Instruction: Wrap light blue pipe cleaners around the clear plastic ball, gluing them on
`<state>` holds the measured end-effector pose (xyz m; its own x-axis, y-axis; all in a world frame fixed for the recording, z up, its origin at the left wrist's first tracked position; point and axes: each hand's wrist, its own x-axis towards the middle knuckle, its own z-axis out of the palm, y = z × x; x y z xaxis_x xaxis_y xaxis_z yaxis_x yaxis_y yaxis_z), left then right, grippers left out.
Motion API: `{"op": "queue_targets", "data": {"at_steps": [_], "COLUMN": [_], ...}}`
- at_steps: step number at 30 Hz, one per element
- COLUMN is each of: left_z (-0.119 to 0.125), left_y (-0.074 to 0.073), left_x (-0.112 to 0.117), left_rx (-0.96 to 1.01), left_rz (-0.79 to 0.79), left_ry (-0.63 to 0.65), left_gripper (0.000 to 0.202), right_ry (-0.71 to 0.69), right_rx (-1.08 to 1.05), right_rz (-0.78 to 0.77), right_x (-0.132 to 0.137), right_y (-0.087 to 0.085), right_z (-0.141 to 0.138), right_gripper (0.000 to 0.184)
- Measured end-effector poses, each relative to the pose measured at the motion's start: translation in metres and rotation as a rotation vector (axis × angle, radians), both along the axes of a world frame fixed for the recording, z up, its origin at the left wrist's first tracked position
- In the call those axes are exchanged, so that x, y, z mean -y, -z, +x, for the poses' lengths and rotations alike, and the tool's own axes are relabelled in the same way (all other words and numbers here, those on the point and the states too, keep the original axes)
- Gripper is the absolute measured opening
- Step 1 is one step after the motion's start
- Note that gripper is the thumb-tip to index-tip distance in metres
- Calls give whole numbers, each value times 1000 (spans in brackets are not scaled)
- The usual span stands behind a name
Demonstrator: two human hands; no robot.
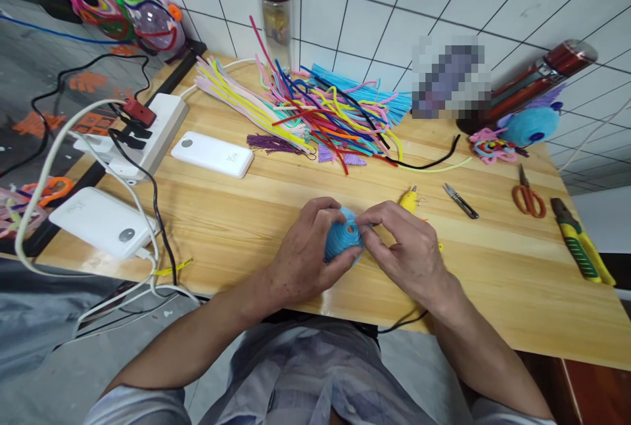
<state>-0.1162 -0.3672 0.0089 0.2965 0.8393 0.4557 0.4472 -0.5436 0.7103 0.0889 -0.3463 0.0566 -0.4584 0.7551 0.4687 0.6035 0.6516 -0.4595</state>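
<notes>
A light blue coiled ball (339, 241) with a small hole at its top sits between my two hands, just over the table's front part. It looks wound from pipe cleaners. My left hand (308, 251) wraps round its left side, thumb along the lower edge. At the upper right, the thumb and forefinger of my right hand (407, 247) pinch at the ball's rim beside the hole. Part of the ball is hidden by my fingers. Just beyond my right hand lies a yellow glue gun (409, 200), partly covered by the hand.
Loose coloured pipe cleaners (335, 113) spread along the back. Small snips (461, 200), orange-handled scissors (529, 195) and green-yellow pliers (579, 241) lie at right. Two white power banks (213, 154), a power strip (152, 133) and cables occupy the left. A bottle (274, 11) stands behind.
</notes>
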Motion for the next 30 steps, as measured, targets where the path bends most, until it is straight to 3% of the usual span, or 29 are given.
{"op": "queue_targets", "data": {"at_steps": [13, 22, 30], "left_z": [2, -3, 2], "left_y": [6, -5, -1], "left_x": [1, 0, 0], "left_rx": [-38, -58, -97], "left_rz": [52, 4, 79], "left_ry": [-18, 82, 10], "left_gripper": [43, 49, 42], "right_ry": [-53, -47, -44], "right_rx": [-4, -14, -35], "right_rz": [-38, -20, -36], "right_x": [2, 1, -1], "right_y": [1, 1, 2], "right_z": [2, 2, 3], "right_gripper": [30, 29, 32]}}
